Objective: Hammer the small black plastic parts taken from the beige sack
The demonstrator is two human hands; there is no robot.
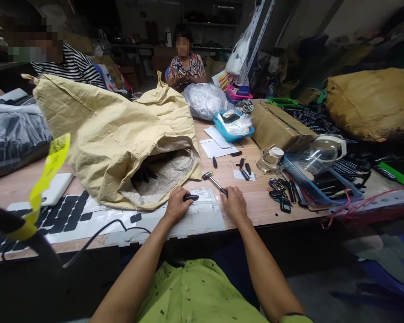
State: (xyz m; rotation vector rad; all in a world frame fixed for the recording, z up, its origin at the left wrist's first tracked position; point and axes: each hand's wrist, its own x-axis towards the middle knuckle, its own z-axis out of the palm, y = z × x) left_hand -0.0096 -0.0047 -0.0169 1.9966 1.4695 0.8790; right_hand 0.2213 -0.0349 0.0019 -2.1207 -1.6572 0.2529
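Note:
My left hand (179, 204) is closed on a small black elongated piece (191, 197), whose end sticks out past the fingertips over a clear plastic sheet (205, 215). In my right hand (234, 205) is a small hammer (217, 183), gripped by its dark handle. Its metal head points away from me and to the left. Just beyond my left hand gapes the mouth of a large cream cloth sack (131, 130), with dark pieces partly visible inside. Several loose black pieces (245, 174) lie on the table past the hammer, some on a small white paper.
Right of my hands are a bunch of keys and fobs (280, 193), a glass jar (271, 159) and a blue tray (323, 179). Behind stand a cardboard box (272, 123) and a blue basket (234, 125). A black arm with yellow tape (47, 179) rises at left. Two people sit across the table.

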